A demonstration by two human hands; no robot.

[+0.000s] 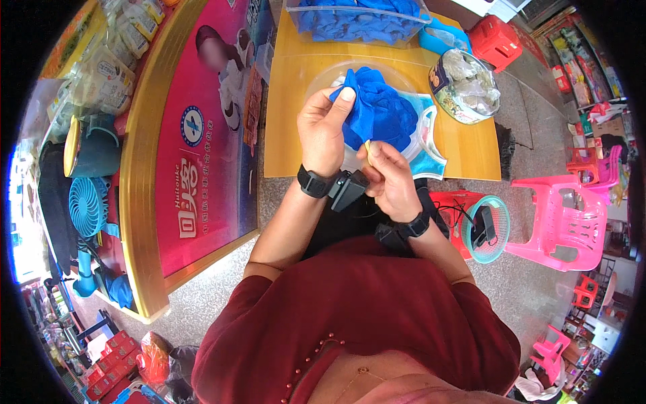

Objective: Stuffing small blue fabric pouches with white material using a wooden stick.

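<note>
My left hand (321,128) pinches the upper left edge of a bunched blue cloth (380,111), thumb on top. Just below and to the right, my right hand (391,180) has its thumb and fingers pressed together at the cloth's lower edge. A small pale yellowish bit shows at those fingertips; its kind is too small to make out. Under the cloth lies a round clear plastic tub (319,79), mostly covered. Beside it on the table is a light-blue piece with white edging (434,161), partly hidden by the tub. Both wrists carry black straps with small black devices.
The wooden table (471,151) also bears a clear bin (420,30) of blue cloth pieces, a blue container (441,37) and a round tub of clear bags (469,87). A gold-edged counter (151,202) stands left. A pink chair (562,222) and green basket (490,229) are right.
</note>
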